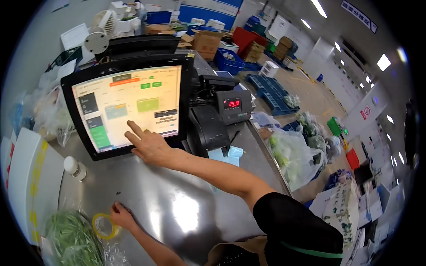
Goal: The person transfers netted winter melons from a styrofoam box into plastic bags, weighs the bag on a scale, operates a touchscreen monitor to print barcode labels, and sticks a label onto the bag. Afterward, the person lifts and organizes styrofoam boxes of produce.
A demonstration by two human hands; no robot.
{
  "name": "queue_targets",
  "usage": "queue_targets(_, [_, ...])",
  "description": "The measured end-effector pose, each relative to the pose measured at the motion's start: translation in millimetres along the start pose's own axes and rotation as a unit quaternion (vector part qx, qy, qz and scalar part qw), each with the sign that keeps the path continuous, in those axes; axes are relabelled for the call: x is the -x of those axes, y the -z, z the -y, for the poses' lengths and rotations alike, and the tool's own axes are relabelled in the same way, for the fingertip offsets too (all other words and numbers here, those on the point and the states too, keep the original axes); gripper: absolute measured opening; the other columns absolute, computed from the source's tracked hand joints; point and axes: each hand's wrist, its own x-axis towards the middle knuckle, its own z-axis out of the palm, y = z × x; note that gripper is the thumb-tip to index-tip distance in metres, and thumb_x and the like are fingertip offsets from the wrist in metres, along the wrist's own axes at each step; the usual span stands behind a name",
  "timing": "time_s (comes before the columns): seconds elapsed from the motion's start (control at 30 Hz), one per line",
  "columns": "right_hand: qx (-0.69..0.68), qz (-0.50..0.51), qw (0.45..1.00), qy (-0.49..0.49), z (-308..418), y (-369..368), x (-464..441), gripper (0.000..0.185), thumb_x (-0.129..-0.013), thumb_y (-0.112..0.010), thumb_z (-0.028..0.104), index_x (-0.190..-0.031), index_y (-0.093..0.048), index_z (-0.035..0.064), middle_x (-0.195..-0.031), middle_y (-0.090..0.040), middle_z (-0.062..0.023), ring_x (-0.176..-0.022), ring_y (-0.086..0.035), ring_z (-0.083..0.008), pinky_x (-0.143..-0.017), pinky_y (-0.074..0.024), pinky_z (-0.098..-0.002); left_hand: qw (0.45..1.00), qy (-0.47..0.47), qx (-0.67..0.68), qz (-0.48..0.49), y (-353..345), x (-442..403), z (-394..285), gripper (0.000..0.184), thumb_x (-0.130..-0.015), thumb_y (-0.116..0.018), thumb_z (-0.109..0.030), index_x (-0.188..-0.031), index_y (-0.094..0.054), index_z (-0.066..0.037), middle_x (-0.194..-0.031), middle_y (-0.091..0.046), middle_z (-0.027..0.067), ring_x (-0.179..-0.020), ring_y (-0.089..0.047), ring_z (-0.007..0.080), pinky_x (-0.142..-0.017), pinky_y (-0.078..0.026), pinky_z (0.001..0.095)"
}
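Note:
My right hand [151, 147] reaches over the lower part of a lit touchscreen monitor [128, 106]. Its fingers are spread, with the index finger at the screen, and nothing is held. Low on the left, my left hand [122, 216] rests on the metal table [146, 190] with its fingers curled in. It lies right beside a yellow tape roll [104, 227]; whether the fingers grip anything is hidden. Bagged leafy greens [71, 239] lie beyond the roll. A white-capped bottle [74, 168] stands below the monitor's left corner.
Right of the monitor are a black printer-like device [208, 128] and a red-lit weight display [233, 106]. Light-blue paper [226, 156] lies before them. Bagged vegetables [293, 157] sit past the table's right edge. A white box [33, 186] borders the left side.

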Motion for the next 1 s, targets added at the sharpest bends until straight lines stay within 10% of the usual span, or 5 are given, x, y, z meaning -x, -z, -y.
queue_targets(0.33, [-0.002, 0.024, 1.000, -0.014, -7.2, 1.6, 0.3, 0.051, -0.076, -0.066, 0.015, -0.119, -0.041, 0.0047, -0.138, -0.032, -0.0244, -0.079, -0.060, -0.0359, -0.068, -0.0509, -0.0433, 0.999, -0.036, 0.019, -0.006, -0.8, -1.6, 6.8, 0.024, -0.089, -0.054, -0.018, -0.087, -0.059, 0.005, -0.063, -0.055, 0.0082, -0.041, -0.048, 0.0143, -0.040, -0.039, 0.0291])
queue_targets(0.5, [0.014, 0.017, 1.000, -0.007, -7.8, -2.4, 0.1, 0.052, -0.078, -0.065, 0.017, -0.124, -0.043, 0.0046, -0.140, -0.031, -0.0239, -0.085, -0.060, -0.0369, -0.073, -0.0507, -0.0419, 0.999, -0.021, -0.020, -0.026, -2.7, -1.8, 6.8, 0.022, -0.086, -0.056, -0.013, -0.088, -0.061, 0.008, -0.069, -0.062, 0.0144, -0.062, -0.057, 0.0237, -0.062, -0.047, 0.0350])
queue_targets(1.0, [0.036, -0.027, 0.999, 0.024, -9.2, 1.4, -17.1, 0.050, -0.078, -0.066, 0.014, -0.120, -0.043, 0.0026, -0.137, -0.033, -0.0252, -0.075, -0.061, -0.0330, -0.060, -0.0526, -0.0395, 0.997, 0.021, 0.066, -0.016, 5.9, 4.0, -20.0, 0.022, -0.087, -0.055, -0.014, -0.081, -0.059, 0.007, -0.057, -0.055, 0.0086, -0.042, -0.050, 0.0153, -0.042, -0.042, 0.0293])
